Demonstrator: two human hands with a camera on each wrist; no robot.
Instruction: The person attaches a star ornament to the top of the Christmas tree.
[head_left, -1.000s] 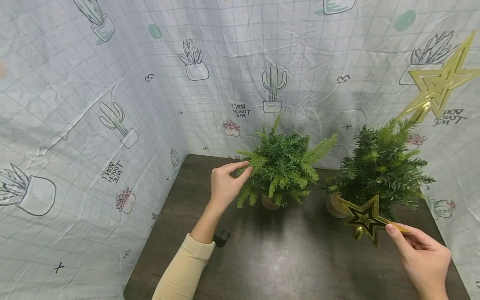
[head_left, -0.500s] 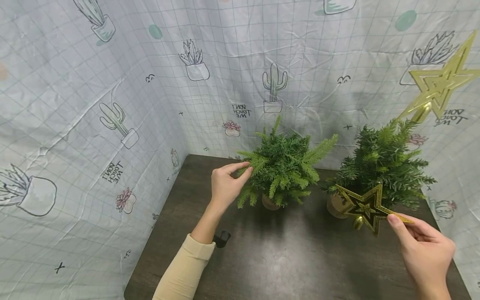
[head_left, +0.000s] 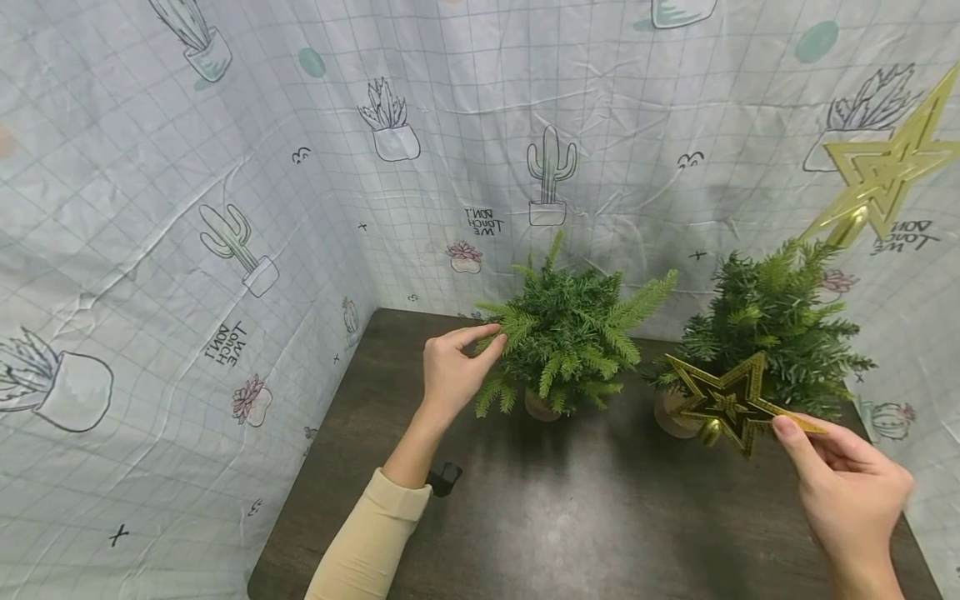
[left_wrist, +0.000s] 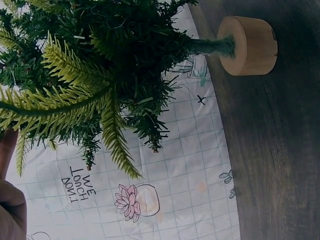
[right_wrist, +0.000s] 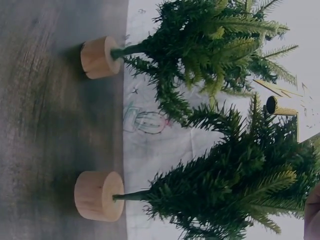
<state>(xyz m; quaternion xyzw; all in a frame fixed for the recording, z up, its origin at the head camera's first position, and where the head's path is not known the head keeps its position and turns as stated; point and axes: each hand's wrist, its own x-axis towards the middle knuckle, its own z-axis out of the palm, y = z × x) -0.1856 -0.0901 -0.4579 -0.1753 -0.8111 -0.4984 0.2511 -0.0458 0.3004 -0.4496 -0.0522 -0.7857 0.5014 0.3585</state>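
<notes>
With thumb and fingers, my right hand [head_left: 851,483] grips one point of a gold star tree topper [head_left: 726,402], held before the right-hand tree. Its short hollow socket [right_wrist: 280,107] shows in the right wrist view. My left hand [head_left: 459,367] pinches at a light green outer branch [head_left: 513,323] on the left side of the middle small artificial Christmas tree [head_left: 570,333]. That tree stands upright on a round wooden base [left_wrist: 255,46]. In the left wrist view only part of the hand shows at the left edge, the fingertips cut off.
A second small tree [head_left: 765,325] stands at the right on its own wooden base [right_wrist: 97,196], topped by another gold star [head_left: 888,162]. A small black object [head_left: 447,478] lies by the left sleeve. A cactus-print cloth [head_left: 420,183] hangs behind the dark table [head_left: 555,533].
My right hand has risen slightly, lifting the star topper higher in front of the right-hand tree's lower branches. My left hand has stayed at the middle tree's branch.
</notes>
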